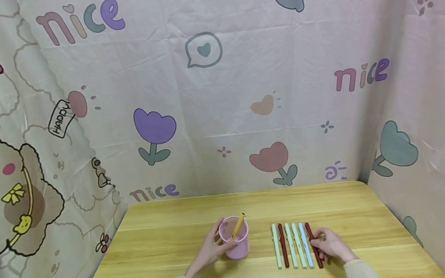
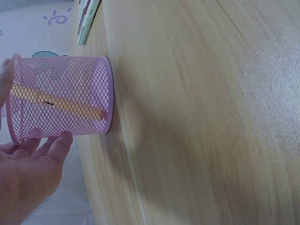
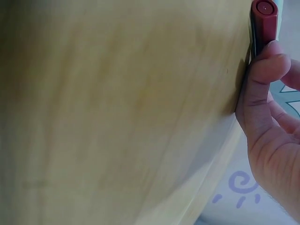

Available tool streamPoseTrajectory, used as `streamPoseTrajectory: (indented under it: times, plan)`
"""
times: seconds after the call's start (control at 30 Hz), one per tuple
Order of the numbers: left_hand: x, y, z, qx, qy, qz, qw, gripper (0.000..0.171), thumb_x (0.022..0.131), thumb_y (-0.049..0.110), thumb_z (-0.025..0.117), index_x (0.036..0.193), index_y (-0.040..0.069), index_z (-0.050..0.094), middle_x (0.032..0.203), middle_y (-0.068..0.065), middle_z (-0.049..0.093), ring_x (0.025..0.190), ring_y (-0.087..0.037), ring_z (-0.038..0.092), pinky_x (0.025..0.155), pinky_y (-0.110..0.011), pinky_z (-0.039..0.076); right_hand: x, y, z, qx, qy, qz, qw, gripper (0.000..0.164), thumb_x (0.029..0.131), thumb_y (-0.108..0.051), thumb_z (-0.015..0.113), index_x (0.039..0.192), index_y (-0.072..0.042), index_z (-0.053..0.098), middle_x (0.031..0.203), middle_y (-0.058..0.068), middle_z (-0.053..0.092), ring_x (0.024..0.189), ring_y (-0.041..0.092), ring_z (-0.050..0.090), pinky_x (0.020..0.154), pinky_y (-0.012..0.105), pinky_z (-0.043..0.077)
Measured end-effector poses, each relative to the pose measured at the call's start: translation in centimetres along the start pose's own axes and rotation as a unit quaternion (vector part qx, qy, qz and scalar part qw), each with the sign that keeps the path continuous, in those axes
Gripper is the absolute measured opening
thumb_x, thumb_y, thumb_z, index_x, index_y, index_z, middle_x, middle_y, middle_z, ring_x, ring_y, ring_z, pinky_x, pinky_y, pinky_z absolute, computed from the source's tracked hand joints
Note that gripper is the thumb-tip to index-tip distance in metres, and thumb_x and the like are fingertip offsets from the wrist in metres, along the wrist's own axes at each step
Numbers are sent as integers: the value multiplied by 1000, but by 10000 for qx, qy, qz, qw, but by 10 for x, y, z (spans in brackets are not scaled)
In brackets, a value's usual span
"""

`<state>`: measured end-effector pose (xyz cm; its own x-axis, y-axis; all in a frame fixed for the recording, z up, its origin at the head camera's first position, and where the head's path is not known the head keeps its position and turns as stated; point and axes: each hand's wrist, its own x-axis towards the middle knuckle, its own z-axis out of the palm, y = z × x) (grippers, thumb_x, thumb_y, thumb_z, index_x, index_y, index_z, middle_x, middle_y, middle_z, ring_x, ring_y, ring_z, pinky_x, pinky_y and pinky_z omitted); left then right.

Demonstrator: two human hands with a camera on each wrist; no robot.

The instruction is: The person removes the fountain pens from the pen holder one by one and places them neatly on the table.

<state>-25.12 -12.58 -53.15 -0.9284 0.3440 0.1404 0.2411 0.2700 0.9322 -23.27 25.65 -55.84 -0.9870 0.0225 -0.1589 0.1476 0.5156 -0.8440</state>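
Note:
My left hand [image 1: 210,250] grips a pink mesh pen cup [image 1: 239,251], thumb on the near side and fingers round the far left. A yellow pen [image 1: 239,225] leans inside the cup; its lower end [image 2: 96,112] shows through the mesh in the left wrist view. At the right end of a row of pens, my right hand [image 1: 332,243] pinches a dark red pen [image 1: 308,229] between thumb and fingers. That red pen's end [image 3: 265,8] faces the camera in the right wrist view. Just left of it lies a light blue pen [image 1: 305,243].
Farther left in the row are pale green pens [image 1: 291,245] and another dark red pen [image 1: 283,246], lying side by side. They rest on a wood-grain table [image 1: 166,223]. Patterned cloth [image 1: 218,111] hangs behind the table and along both sides.

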Motion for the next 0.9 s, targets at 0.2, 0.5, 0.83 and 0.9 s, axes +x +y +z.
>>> streamPoseTrajectory:
  times: [0.2,0.5,0.83,0.9]
  plan:
    - [0,1,0,17,-17,-18,10000,93,88,16,78,155,-9,20,158,-37,26,140,-59,36,115,-62,40,1,1,-1,7,-43,33,10000,18,94,-1,62,107,9,55,63,9,57,44,12,51,39,24,49]
    - [1,1,0,20,-27,-1,10000,94,87,17,79,155,-9,20,158,-37,27,139,-59,37,115,-61,40,-1,-2,-3,-81,417,-110,9990,22,95,-2,61,112,9,55,68,10,60,44,14,51,40,25,47]
    - [0,3,-1,-7,-40,-33,10000,94,88,17,79,155,-10,19,158,-37,27,140,-59,36,116,-61,39,-6,-25,6,-132,781,-591,9951,20,93,-4,66,109,6,62,68,7,58,49,16,54,40,22,46]
    - [0,2,-1,-11,-40,-9,10000,93,88,15,78,155,-10,19,158,-37,27,140,-59,36,116,-61,39,-7,-30,10,-121,800,-703,9942,19,92,-3,66,109,6,63,73,8,60,52,16,56,42,20,48]
